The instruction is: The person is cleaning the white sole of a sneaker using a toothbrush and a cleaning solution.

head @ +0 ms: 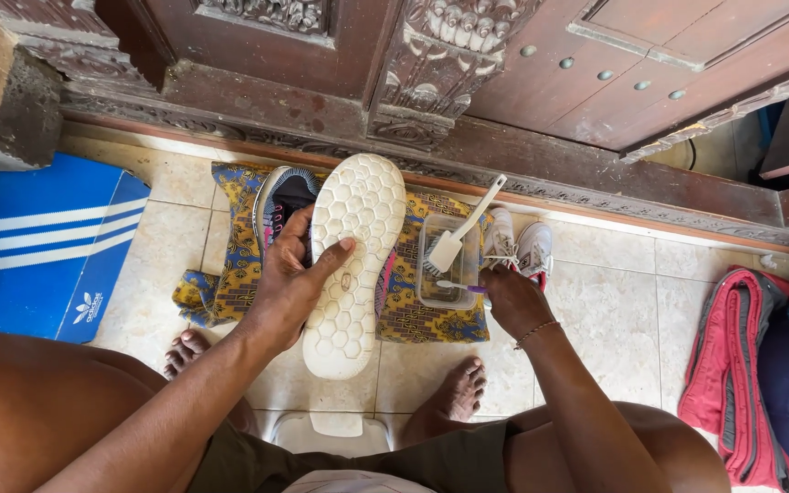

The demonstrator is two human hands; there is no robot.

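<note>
Seen from the head camera, the left hand (289,283) is wrapped around the side of a shoe (355,260) turned sole up, its thumb lying across the pale honeycomb sole, so the shoe hangs tilted above a patterned yellow and blue cloth (230,274) spread on the tiled floor (614,301). The right hand (513,299) is closed on a small toothbrush (457,287), whose head reaches into a clear plastic tub (431,274) standing on the cloth just beside the shoe. A larger white brush (463,228) leans in the same tub. A second dark shoe (280,205) lies behind the held one, and a white pair (520,245) sits beyond the tub. A blue shoebox (47,246) lies to the left, against the carved wooden door (468,73)
</note>
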